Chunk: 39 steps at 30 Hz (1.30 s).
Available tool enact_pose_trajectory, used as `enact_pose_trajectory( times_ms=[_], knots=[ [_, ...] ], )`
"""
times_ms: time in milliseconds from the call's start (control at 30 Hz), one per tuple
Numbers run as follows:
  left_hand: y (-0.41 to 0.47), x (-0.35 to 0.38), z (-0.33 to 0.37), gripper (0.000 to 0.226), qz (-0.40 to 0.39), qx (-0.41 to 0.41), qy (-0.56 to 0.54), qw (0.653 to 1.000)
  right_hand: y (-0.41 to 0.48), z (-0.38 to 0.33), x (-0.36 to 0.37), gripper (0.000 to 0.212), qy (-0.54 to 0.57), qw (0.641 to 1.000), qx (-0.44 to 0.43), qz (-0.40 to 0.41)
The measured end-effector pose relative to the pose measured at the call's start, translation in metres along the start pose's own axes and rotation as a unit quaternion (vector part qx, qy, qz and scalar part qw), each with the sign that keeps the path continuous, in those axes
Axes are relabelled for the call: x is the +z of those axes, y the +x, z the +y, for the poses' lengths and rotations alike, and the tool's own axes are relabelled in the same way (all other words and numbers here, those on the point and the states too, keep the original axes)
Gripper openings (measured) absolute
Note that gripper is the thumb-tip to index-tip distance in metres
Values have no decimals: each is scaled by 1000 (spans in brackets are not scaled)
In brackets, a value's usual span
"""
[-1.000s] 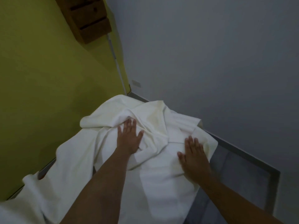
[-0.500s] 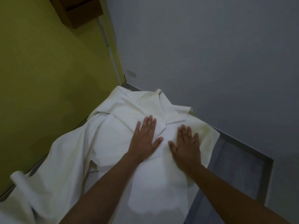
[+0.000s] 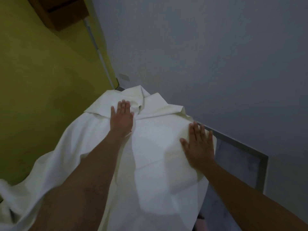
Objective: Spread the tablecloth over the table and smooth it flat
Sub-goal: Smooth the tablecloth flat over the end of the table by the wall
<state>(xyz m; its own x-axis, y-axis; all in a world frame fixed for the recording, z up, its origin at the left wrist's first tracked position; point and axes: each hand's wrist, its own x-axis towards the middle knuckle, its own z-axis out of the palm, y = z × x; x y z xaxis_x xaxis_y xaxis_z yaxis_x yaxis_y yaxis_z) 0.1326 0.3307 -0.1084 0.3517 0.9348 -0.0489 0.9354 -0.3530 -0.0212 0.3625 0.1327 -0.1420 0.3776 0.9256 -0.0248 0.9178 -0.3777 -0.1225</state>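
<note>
Both palms press flat on the cloth, our fingers straight and gripping nothing. Our left hand lies against bunched folds near the table's far edge. Our right hand lies on the cloth's right edge, just beside bare tabletop. We see the cloth covering the table's middle and spilling over its left edge.

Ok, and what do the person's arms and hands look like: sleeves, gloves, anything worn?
Nothing worn shows. The left hand and right hand are bare: no gloves, rings or watch visible. The left forearm and right forearm are uncovered to the frame's edge, so no sleeves appear. The light is dim; a thin band could go unseen.
</note>
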Motion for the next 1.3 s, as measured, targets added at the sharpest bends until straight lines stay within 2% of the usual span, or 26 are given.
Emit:
enact_pose_trajectory(
  times_ms=[167,300,400,467,567,700,867,933,1067,1133,1200,1300],
  knots=[
    [-4,-3,-6,54,19,-41,-14,999,19,29,-5,65,9,1000,-1,-9],
    [-27,-2,27,59,49,3,-31,998,30,42,-7,49,26,998,-43,-30],
    [-47,11,53,63,32,44,-38,998,36,52,-15,50,52,996,-61,-32],
    [-50,18,60,68,7,28,-35,999,39,57,-23,53,75,994,-73,-19],
    [-45,19,64,73,-1,7,-34,999,48,65,-28,45,58,995,-83,-25],
    [-35,16,67,73,19,0,-24,1000,63,78,-27,41,18,998,-36,-56],
    [-29,10,72,63,19,-15,-30,999,63,112,-10,39,13,989,117,-91],
    [-27,9,74,63,24,-19,-34,999,61,111,-3,39,28,987,140,-69],
    [-23,7,79,63,26,-37,-45,998,55,60,-10,49,112,991,66,15],
    [-22,5,77,63,26,-38,-52,998,47,28,-13,58,127,992,11,5],
    [-21,3,74,62,20,-37,-60,997,41,11,-10,57,106,994,-36,-8],
    [-16,1,67,60,9,-40,-66,997,48,25,-5,50,62,996,-57,-22]
  ],
)
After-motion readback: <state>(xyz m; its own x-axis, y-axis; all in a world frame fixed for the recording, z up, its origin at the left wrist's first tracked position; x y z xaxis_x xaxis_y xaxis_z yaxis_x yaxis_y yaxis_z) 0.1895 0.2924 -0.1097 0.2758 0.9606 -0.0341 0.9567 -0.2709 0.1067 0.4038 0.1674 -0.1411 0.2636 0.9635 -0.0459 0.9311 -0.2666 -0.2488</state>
